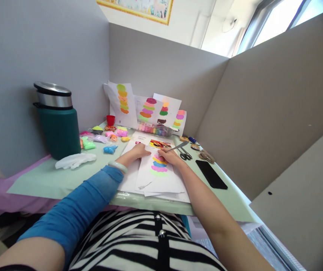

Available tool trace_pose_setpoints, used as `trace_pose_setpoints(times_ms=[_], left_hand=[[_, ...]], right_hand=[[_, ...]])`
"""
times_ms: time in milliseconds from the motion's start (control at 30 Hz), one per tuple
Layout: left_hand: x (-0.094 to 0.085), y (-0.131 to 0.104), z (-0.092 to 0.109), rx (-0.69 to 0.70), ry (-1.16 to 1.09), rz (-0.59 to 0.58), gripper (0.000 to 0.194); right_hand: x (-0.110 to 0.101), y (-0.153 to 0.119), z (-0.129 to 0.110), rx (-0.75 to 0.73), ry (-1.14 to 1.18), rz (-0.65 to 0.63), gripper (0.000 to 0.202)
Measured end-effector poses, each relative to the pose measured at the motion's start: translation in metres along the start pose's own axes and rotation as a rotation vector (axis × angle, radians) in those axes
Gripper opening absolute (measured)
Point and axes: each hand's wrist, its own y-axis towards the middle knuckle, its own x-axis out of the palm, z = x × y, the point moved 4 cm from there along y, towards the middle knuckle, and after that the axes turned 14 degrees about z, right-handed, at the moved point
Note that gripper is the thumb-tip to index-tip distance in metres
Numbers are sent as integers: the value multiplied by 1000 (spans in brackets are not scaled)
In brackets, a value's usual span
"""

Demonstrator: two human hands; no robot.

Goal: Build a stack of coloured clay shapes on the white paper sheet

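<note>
A white sheet of paper (147, 178) lies in front of me, with a stack of pink, yellow, blue and green layers and a small pencil drawing at its lower left. My left hand (137, 151) is closed at the sheet's upper left edge, its thumb on the paper. My right hand (171, 156) is over the upper right of the sheet, beside the coloured layers. Its fingers are closed round a slim grey tool with a flat blade-like end (180, 146); the working tip is hidden. Under the sheet are more white papers (129, 180) and a printed cover (161, 143).
On the left stand a green thermos (60, 128), a white glove (75, 161) and several bags of coloured clay (101, 139). Scissors (185, 153) and a black phone (211, 174) lie right. Painted sheets (120, 105) lean on the back partition (161, 64) behind a marker case (153, 128).
</note>
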Motion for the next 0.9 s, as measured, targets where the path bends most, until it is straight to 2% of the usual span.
trace_pose_setpoints(times_ms=[167,500,900], left_hand=[[0,0,1,10,20,-10,60],[-1,-3,1,-2,-6,-9,57],[1,-1,1,0,-10,-12,55]], right_hand=[[2,-1,0,-24,42,-12,33],[-1,-2,-11,-61,-20,-8,31],[-2,-2,-9,-68,-101,20,32]])
